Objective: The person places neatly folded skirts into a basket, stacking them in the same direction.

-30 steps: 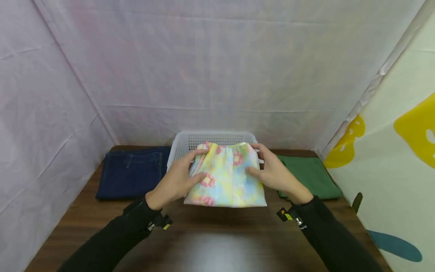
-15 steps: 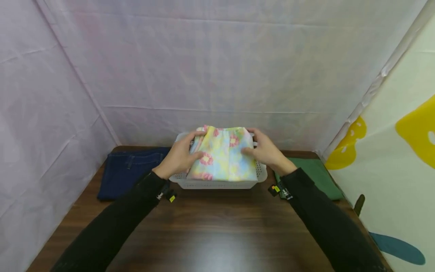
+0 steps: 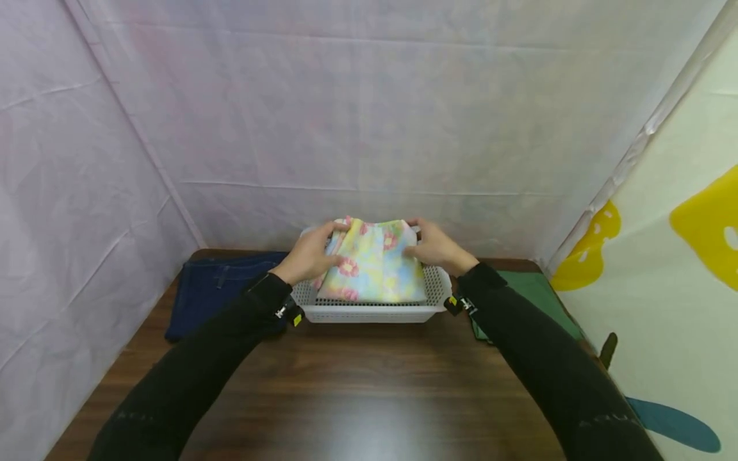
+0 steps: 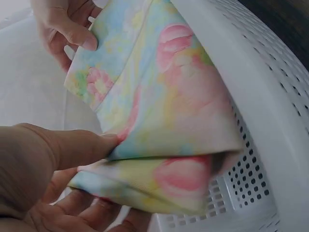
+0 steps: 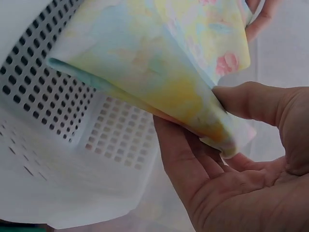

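Observation:
A folded floral garment (image 3: 375, 269), pastel yellow and blue with pink flowers, lies partly inside the white perforated basket (image 3: 369, 314). My left hand (image 3: 311, 255) pinches its left edge, thumb on top and fingers beneath, as the left wrist view shows on the folded cloth (image 4: 159, 111). On the opposite edge my right hand (image 3: 439, 248) pinches the garment the same way; in the right wrist view the thumb (image 5: 251, 101) presses the top while the fingers go under. Perforated basket walls (image 5: 43, 87) show below the cloth. The garment's underside is mostly hidden.
Folded dark blue jeans (image 3: 213, 288) lie left of the basket, partly behind the left sleeve. A folded green cloth (image 3: 536, 298) lies to the right, partly behind the right sleeve. A pale fabric wall (image 3: 357, 115) stands right behind the wooden table (image 3: 369, 384).
Both hands have carried the floral garment away from me and down into the basket. The basket's front rim, hidden at first, now shows below the cloth.

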Action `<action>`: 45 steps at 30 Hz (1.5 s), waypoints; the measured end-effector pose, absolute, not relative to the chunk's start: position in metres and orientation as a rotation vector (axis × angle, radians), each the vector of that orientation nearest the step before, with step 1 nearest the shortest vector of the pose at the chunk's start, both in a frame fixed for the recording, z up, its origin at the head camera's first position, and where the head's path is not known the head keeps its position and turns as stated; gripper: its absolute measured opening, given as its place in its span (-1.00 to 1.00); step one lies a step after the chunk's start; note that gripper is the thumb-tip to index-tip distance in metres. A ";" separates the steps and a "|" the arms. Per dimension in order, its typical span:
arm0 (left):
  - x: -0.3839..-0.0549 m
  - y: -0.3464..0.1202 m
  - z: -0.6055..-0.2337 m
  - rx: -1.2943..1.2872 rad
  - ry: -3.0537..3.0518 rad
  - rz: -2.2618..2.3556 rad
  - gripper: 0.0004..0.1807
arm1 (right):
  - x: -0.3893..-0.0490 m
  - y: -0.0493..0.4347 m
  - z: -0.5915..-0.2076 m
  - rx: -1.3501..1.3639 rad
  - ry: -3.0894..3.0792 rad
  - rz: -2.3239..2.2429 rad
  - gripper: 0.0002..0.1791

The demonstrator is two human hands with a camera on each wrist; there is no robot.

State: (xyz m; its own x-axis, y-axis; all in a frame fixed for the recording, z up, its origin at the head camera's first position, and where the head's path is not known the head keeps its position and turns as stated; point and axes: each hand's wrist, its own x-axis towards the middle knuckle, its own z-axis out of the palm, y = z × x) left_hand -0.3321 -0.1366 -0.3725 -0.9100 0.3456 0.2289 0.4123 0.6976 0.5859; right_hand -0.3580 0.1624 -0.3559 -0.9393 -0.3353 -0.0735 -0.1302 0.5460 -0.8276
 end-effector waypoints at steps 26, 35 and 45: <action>-0.339 -0.136 -0.378 -0.596 -3.189 -0.815 -0.32 | -0.367 0.141 -0.371 -0.388 2.619 -0.945 -0.14; -0.338 -0.145 -0.379 -0.598 -3.120 -0.750 -0.38 | -0.364 0.154 -0.373 -0.476 2.715 -0.808 -0.15; -0.328 -0.147 -0.382 -0.609 -3.002 -0.748 -0.48 | -0.349 0.172 -0.374 -0.585 2.756 -1.022 -0.37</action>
